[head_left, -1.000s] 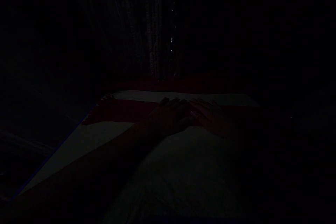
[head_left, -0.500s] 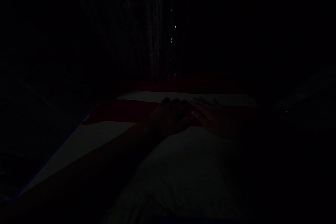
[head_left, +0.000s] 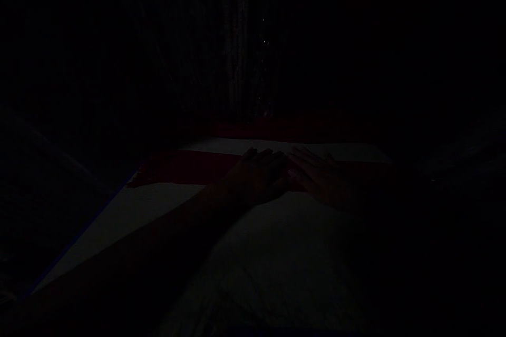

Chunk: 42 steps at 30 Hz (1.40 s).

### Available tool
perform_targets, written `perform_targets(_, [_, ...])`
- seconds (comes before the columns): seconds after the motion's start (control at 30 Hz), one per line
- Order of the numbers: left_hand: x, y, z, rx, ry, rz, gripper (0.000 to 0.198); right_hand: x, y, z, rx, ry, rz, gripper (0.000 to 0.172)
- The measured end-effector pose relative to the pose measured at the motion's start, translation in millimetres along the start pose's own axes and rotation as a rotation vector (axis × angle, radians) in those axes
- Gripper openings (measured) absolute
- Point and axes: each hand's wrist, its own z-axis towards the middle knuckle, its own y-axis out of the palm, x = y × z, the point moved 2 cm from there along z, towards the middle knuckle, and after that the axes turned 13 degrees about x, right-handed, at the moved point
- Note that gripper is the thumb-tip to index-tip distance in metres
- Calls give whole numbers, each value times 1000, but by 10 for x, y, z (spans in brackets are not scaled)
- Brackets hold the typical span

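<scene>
The view is very dark. My left hand (head_left: 261, 174) lies flat, palm down and fingers stretched out, across a red band (head_left: 182, 166) of cloth. Close on its right, my right hand (head_left: 322, 176) rests in the same way, also flat on the red band, its fingers pointing toward my left hand. The fingertips of both reach the edge of a pale strip (head_left: 233, 146) beyond the band. Nearer to me spreads a wide pale cloth (head_left: 284, 242). Neither hand appears to hold anything.
A blue edge (head_left: 83, 229) runs slantwise along the left side of the pale cloth. Farther off is another dark red strip (head_left: 269, 130). Behind it, faint upright threads or strands (head_left: 236, 63) rise, with small glints beside them. Darkness hides both sides.
Both hands stay flat in nearly the same place. The view has shifted very slightly and become a little darker, and the glints at the back are fainter.
</scene>
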Motion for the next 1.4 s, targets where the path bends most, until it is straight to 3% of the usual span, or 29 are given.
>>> perform_targets(0.83, [-32,39,-9,-7,-10,-54,74,119,96,-16,-8,-33,-77,62])
perform_targets(1.07, [-33,32,-16,-17,-3,-55,72,116,93,-12,56,-86,-84,63])
perform_targets(1.27, [-28,54,-7,6,-6,-47,74,29,24,-19,131,-48,-60,71])
perform_targets(1.4, [-24,56,-6,-14,-14,-34,72,61,51,-24,113,-84,-38,72])
